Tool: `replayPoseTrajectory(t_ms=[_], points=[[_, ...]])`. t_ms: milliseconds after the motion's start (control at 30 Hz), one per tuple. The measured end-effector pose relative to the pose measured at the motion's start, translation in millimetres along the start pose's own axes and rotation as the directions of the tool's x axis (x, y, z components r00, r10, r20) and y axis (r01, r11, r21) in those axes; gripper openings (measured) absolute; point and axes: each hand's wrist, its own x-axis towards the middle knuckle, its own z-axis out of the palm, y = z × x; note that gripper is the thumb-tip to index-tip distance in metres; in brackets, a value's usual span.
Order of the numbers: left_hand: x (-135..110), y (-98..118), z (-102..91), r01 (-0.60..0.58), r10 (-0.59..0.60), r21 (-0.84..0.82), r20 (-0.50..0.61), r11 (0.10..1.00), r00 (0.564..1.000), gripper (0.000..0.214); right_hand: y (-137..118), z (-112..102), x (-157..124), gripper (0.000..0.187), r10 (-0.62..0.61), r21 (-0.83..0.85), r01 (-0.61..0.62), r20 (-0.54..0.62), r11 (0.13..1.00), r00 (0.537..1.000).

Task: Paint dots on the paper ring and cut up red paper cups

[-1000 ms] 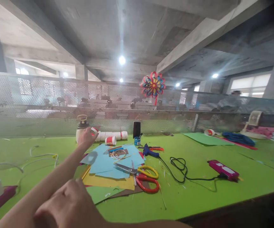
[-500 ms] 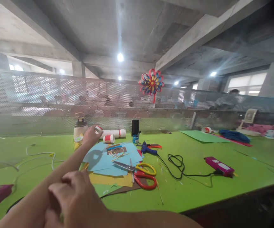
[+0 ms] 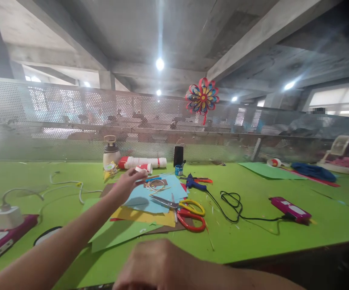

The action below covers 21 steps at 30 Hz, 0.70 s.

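Observation:
My left arm reaches out over the green table (image 3: 253, 237). My left hand (image 3: 128, 184) hovers above a pile of blue, yellow and green paper sheets (image 3: 150, 205). Its fingertips are pinched at a small red-and-white cup (image 3: 144, 167), just in front of a row of white and red rolls (image 3: 141, 162). My right hand (image 3: 162, 266) sits blurred at the bottom edge with its back to the camera and its fingers hidden. Red and yellow scissors (image 3: 189, 213) lie on the paper to the right of my left hand.
A blue glue gun (image 3: 194, 183) with a black cord (image 3: 235, 207) lies right of the paper, and a magenta power strip (image 3: 291, 209) lies further right. Another power strip with a white adapter (image 3: 7, 229) is at the left. A perforated metal screen (image 3: 56, 121) backs the table.
My left hand has drawn back from beside the bottle at the far edge and moved right to the small cup. My right hand has dropped lower and the view has shifted left.

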Motion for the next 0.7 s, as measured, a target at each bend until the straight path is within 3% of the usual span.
replayPoseTrajectory(t_ms=[67, 100, 167, 333, 400, 500, 700], points=[[-22, -1, 7.4, 0.031, -0.025, -0.1, 0.062, 0.995, 0.998, 0.035, 12, -11, -11, 0.018, 0.246, -0.021, -0.25, -0.116, 0.968, 0.962], [-30, -1, 10.6, 0.046, -0.035, -0.139, 0.086, 0.989, 0.996, 0.035, 20, -17, -15, 0.016, 0.31, -0.022, -0.316, -0.143, 0.948, 0.94], [-41, -1, 15.7, 0.079, -0.053, -0.198, 0.132, 0.977, 0.99, 0.036, 43, -30, -24, 0.015, 0.397, -0.017, -0.407, -0.18, 0.913, 0.9], [-42, -3, 23.2, 0.133, -0.078, -0.283, 0.2, 0.95, 0.977, 0.034, 119, -66, -32, 0.021, 0.63, 0.092, -0.629, -0.24, 0.772, 0.739], [-41, -4, 25.0, 0.153, -0.091, -0.294, 0.213, 0.944, 0.973, 0.035, 145, -76, -33, 0.025, 0.687, 0.149, -0.674, -0.245, 0.724, 0.684], [-43, -5, 27.1, 0.185, -0.114, -0.305, 0.237, 0.934, 0.965, 0.046, 168, -82, -32, 0.027, 0.732, 0.224, -0.697, -0.238, 0.681, 0.639], [-46, -14, 32.0, 0.215, -0.147, -0.293, 0.239, 0.932, 0.96, 0.052, 164, -71, -33, 0.024, 0.735, 0.357, -0.649, -0.22, 0.672, 0.641]])
